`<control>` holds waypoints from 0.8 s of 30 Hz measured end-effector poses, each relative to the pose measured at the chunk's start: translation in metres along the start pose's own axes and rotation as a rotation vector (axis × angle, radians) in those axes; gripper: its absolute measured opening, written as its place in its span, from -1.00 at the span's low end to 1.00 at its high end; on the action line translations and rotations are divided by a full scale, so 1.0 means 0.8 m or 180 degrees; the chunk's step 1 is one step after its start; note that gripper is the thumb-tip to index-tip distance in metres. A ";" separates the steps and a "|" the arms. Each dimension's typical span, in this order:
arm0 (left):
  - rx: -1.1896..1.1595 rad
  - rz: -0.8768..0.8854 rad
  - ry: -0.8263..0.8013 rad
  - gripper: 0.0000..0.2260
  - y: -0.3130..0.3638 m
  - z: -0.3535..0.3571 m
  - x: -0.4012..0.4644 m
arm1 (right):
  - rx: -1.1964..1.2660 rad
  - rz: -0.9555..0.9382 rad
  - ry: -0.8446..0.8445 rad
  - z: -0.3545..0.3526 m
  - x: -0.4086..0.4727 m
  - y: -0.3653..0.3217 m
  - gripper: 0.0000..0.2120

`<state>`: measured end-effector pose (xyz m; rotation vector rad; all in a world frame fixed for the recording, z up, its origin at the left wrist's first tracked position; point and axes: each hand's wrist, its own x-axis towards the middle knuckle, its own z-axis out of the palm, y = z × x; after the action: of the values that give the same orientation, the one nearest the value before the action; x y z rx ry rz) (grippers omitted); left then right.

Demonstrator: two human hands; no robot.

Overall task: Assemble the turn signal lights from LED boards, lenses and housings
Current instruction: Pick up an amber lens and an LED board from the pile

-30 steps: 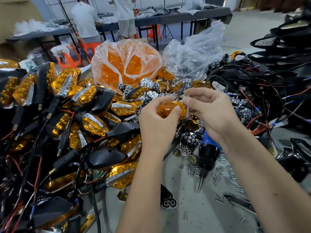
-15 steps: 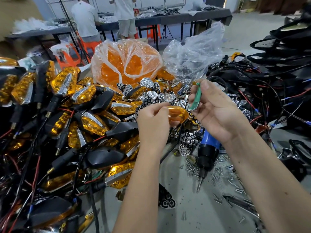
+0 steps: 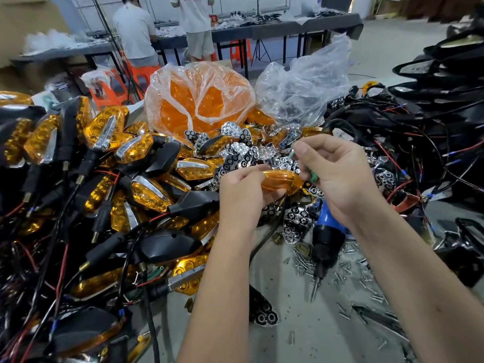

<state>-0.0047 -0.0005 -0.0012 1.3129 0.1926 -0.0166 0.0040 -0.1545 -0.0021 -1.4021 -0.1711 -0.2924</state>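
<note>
My left hand [image 3: 243, 195] grips an amber lens [image 3: 281, 180] above the middle of the table, its tip pointing right. My right hand [image 3: 337, 176] pinches a small green LED board [image 3: 312, 176] right at the lens's right end; most of the board is hidden behind my fingers. A heap of chrome reflectors [image 3: 251, 153] lies just behind both hands. A clear bag of amber lenses [image 3: 199, 100] stands behind that. Black housings with wires [image 3: 432, 142] are piled at the right.
A big pile of finished amber-and-black turn signals [image 3: 104, 179] fills the left. A blue and black electric screwdriver [image 3: 326, 239] lies under my right wrist among several loose screws [image 3: 351, 273]. A clear plastic bag [image 3: 303, 87] stands behind. Two people work at a far table [image 3: 288, 27].
My right hand drew back from the lens with the green board, then brought it down to the lens's right end. My left hand turned the lens to lie flatter.
</note>
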 end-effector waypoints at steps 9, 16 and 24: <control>0.0179 0.0283 -0.0303 -0.79 -0.005 0.001 0.001 | -0.0805 -0.0341 -0.0243 0.006 0.002 0.010 -0.84; 0.0219 0.0345 -0.0423 -0.72 -0.005 0.005 -0.006 | -0.0989 -0.0158 -0.0387 0.005 0.001 0.010 -0.82; 0.0213 0.0176 -0.0457 -0.80 -0.004 -0.001 -0.005 | -0.1133 -0.0139 -0.0389 0.010 -0.002 0.011 -0.86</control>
<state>-0.0090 -0.0009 -0.0042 1.3775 0.0334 -0.0706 0.0059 -0.1454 -0.0093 -1.7725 -0.2597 -0.2822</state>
